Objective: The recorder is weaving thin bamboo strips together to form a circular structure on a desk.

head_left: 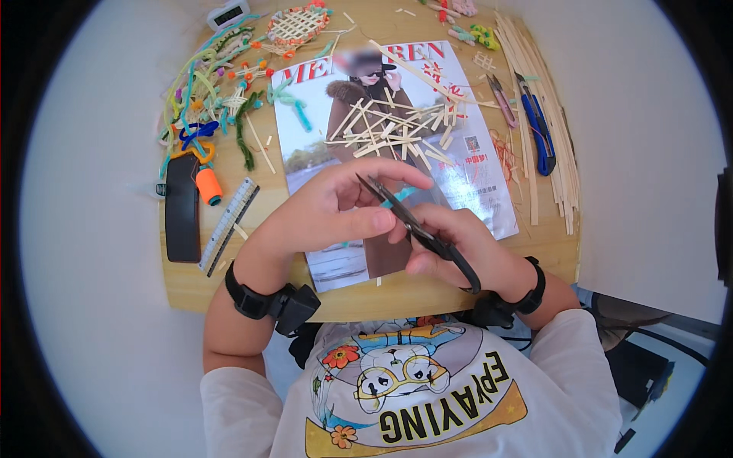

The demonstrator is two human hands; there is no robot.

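Observation:
My right hand (458, 233) grips a pair of black scissors (435, 244), fingers in and around the handles. The blades point up and to the left, across the front of my left hand (328, 204). My left hand is curled, its index finger stretched above the blades and its thumb below them. A short teal pipe cleaner (398, 198) shows between the left thumb and index finger, beside the blades; its grip is partly hidden. Both hands are over a magazine (477, 206). Just beyond them, a loose pile of thin wooden strips (389, 130) lies on its cover.
Left on the table are a ruler (229, 225), a dark case (182, 210), an orange thread spool (208, 185) and colourful pipe cleaners (246, 130). A round woven piece (298, 27) lies far back. On the right are a blue utility knife (537, 126), pink-handled snips (502, 103) and long wooden strips (561, 168).

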